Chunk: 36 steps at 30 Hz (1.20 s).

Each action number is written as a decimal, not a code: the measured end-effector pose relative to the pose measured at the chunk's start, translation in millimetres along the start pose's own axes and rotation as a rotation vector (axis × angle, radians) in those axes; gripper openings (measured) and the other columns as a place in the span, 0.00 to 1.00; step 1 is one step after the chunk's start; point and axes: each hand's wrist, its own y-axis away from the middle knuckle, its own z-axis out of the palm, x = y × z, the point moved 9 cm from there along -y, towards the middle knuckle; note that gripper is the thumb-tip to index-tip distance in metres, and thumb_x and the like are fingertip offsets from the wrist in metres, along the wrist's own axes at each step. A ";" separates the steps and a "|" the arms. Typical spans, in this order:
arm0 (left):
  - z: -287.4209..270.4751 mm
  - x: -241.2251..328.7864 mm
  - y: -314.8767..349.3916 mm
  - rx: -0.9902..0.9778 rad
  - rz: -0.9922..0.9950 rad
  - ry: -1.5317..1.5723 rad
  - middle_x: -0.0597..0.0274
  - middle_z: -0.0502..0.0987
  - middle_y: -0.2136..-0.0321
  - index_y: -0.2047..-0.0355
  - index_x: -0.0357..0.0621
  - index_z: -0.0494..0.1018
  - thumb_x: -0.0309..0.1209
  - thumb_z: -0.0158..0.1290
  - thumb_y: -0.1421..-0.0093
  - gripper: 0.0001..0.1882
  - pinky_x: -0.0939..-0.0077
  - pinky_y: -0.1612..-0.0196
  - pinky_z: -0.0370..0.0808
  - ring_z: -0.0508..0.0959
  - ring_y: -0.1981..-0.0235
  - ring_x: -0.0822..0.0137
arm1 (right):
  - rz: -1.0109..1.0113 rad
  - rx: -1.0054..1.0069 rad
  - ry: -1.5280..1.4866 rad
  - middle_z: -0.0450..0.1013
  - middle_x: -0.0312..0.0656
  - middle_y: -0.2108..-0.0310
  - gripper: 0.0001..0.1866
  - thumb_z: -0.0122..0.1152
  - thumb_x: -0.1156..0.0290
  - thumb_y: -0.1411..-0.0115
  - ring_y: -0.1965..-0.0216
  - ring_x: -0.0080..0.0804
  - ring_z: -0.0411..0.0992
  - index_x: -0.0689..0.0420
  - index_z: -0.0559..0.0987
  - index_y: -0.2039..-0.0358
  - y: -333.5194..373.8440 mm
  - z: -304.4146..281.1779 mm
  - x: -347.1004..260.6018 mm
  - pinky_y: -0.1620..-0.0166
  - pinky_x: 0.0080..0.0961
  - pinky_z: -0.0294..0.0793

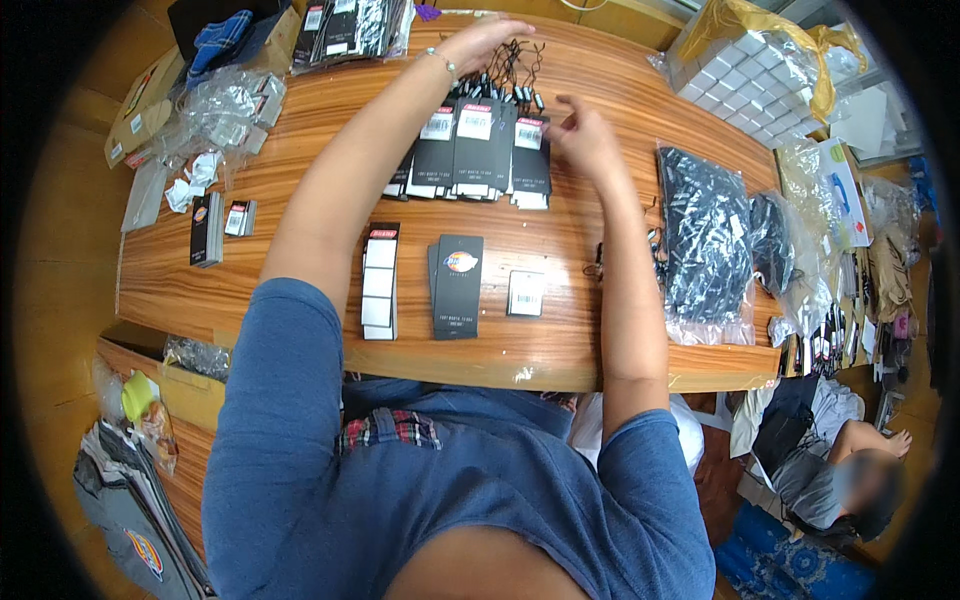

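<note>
A spread of black hang tags (475,150) with white barcode stickers lies at the far middle of the table, its black strings (515,65) gathered at the far end. My left hand (490,42) reaches over those strings with fingers stretched out, holding nothing that I can see. At the spread's right side is my right hand (585,140), its thumb and fingers apart. Closer to me are a stack of long tags with white panels (378,285), a stack of black tags with a round logo (458,285) and a small white barcode card stack (526,294).
On the right lies a clear bag of black string fasteners (705,240); behind it stands a box of white blocks (745,80). Crumpled plastic bags (225,115) and small tag stacks (207,228) occupy the left. Another person (850,480) is at the lower right.
</note>
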 end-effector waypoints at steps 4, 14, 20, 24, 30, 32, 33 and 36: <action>-13.0 71.2 68.7 0.182 0.525 -0.577 0.45 0.62 0.51 0.51 0.37 0.64 0.36 0.53 0.49 0.26 0.69 0.45 0.59 0.62 0.47 0.53 | -0.109 0.060 -0.120 0.71 0.46 0.77 0.23 0.60 0.60 0.50 0.74 0.37 0.71 0.58 0.73 0.55 26.9 -64.6 -43.3 0.67 0.29 0.70; 13.2 0.2 275.7 -0.349 0.299 -1.177 0.59 0.71 0.63 0.58 0.39 0.70 0.51 0.58 0.59 0.33 0.66 0.51 0.62 0.65 0.56 0.59 | -0.020 -0.366 0.085 0.69 0.44 0.69 0.19 0.65 0.67 0.57 0.65 0.41 0.70 0.57 0.73 0.63 169.1 -10.8 -54.6 0.62 0.32 0.69; 9.9 -7.8 286.4 -0.267 0.323 -1.134 0.60 0.69 0.62 0.57 0.40 0.70 0.50 0.60 0.62 0.34 0.66 0.51 0.60 0.64 0.57 0.59 | 0.003 -0.287 0.064 0.69 0.41 0.70 0.19 0.67 0.71 0.60 0.68 0.38 0.69 0.57 0.75 0.64 180.6 1.3 -45.6 0.65 0.30 0.69; 10.6 -0.1 289.7 -0.215 0.353 -1.139 0.62 0.70 0.62 0.59 0.40 0.69 0.47 0.62 0.64 0.34 0.66 0.51 0.59 0.64 0.57 0.60 | 0.056 -0.249 -0.012 0.68 0.41 0.72 0.17 0.67 0.74 0.60 0.73 0.34 0.68 0.58 0.74 0.66 180.3 -0.6 -41.4 0.68 0.27 0.68; 3.4 1.7 291.2 -0.199 0.211 -0.854 0.62 0.71 0.65 0.62 0.40 0.66 0.36 0.61 0.57 0.24 0.74 0.57 0.65 0.69 0.61 0.67 | 0.212 -0.276 -0.373 0.66 0.33 0.82 0.12 0.63 0.80 0.55 0.80 0.18 0.62 0.61 0.72 0.68 183.9 11.8 -17.7 0.74 0.16 0.62; 2.6 -26.6 292.1 -0.321 -0.173 -0.428 0.62 0.73 0.66 0.62 0.41 0.64 0.30 0.58 0.51 0.18 0.80 0.63 0.68 0.72 0.64 0.73 | 0.241 -0.275 -0.550 0.66 0.30 0.82 0.11 0.62 0.81 0.53 0.80 0.14 0.61 0.61 0.72 0.68 184.1 12.7 -17.9 0.74 0.13 0.60; 6.1 -26.1 294.2 -0.341 -0.175 -0.238 0.62 0.73 0.67 0.61 0.41 0.63 0.27 0.56 0.49 0.16 0.82 0.64 0.68 0.72 0.65 0.75 | 0.257 -0.276 -0.633 0.67 0.29 0.82 0.11 0.62 0.81 0.52 0.80 0.12 0.61 0.62 0.72 0.68 184.0 10.3 -22.7 0.74 0.12 0.60; 13.7 -19.9 296.9 -0.369 -0.158 0.142 0.60 0.74 0.67 0.59 0.40 0.62 0.22 0.51 0.44 0.13 0.86 0.67 0.70 0.73 0.66 0.78 | 0.247 -0.223 -0.814 0.68 0.30 0.79 0.10 0.62 0.82 0.52 0.78 0.12 0.62 0.63 0.72 0.68 181.4 -6.1 -50.1 0.73 0.09 0.60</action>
